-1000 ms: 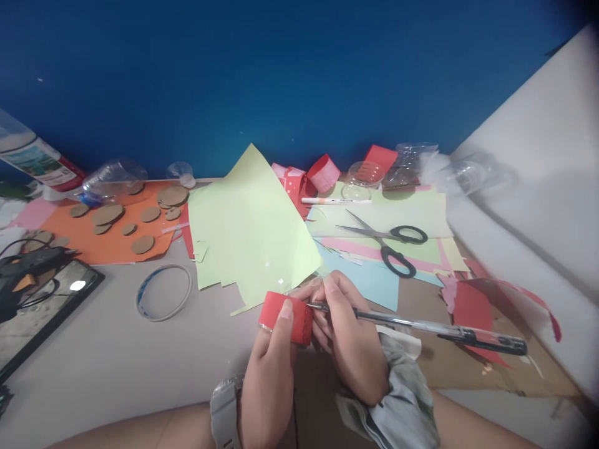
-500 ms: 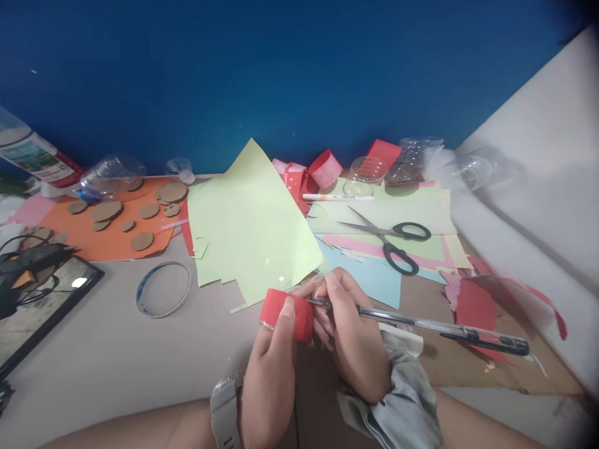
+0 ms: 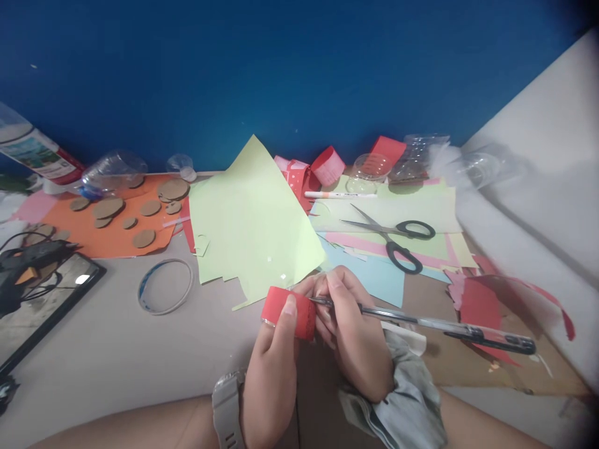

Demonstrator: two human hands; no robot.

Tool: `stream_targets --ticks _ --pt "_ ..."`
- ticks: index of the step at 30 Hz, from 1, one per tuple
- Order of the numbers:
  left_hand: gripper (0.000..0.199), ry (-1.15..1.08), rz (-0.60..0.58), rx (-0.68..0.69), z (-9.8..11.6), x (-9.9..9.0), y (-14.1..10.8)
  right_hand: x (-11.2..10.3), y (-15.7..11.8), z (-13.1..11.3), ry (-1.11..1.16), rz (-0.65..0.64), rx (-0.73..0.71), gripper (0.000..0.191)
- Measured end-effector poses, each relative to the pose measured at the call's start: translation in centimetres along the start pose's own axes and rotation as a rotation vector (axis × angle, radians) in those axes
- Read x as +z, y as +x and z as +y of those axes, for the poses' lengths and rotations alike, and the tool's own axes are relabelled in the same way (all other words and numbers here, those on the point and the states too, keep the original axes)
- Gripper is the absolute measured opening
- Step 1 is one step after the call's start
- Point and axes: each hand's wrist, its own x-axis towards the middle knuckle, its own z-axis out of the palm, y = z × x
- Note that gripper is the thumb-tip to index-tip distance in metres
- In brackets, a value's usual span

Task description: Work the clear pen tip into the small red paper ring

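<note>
Low in the middle of the view, my left hand [image 3: 274, 374] is closed on a red paper band [image 3: 276, 307], its thumb pressed on the outer face. Beside it on the right, my right hand [image 3: 353, 330] grips a clear pen [image 3: 421, 321] near the tip. The pen tip touches or nearly touches the band's right part. Fingers of my right hand are partly hidden behind the band. A light green sheet [image 3: 253, 218] lies just beyond both hands, with a corner raised toward the blue wall.
Black-handled scissors [image 3: 388, 231] lie open on coloured paper at right. A tape roll [image 3: 165, 287] is at left, near a dark-edged tablet [image 3: 51, 299]. Cardboard discs [image 3: 107, 207] rest on orange paper [image 3: 103, 240]. Plastic cups [image 3: 369, 174] and red paper rings [image 3: 327, 165] stand behind.
The whole scene has shifted very slightly in view. Both hands keep their hold on the band and the pen, with hardly any movement between them.
</note>
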Motion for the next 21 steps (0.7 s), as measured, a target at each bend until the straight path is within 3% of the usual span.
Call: stream_targets --ticks 9,21 --pt "0.043 0.013 0.042 -0.022 0.15 0.04 -0.08 -0.01 -0.06 -0.08 0.013 -0.012 0.002 0.053" --pt "0.047 -0.015 -0.035 0.002 0.39 0.24 -0.14 -0.15 -0.01 -0.08 0.009 -0.026 -0.002 0.052"
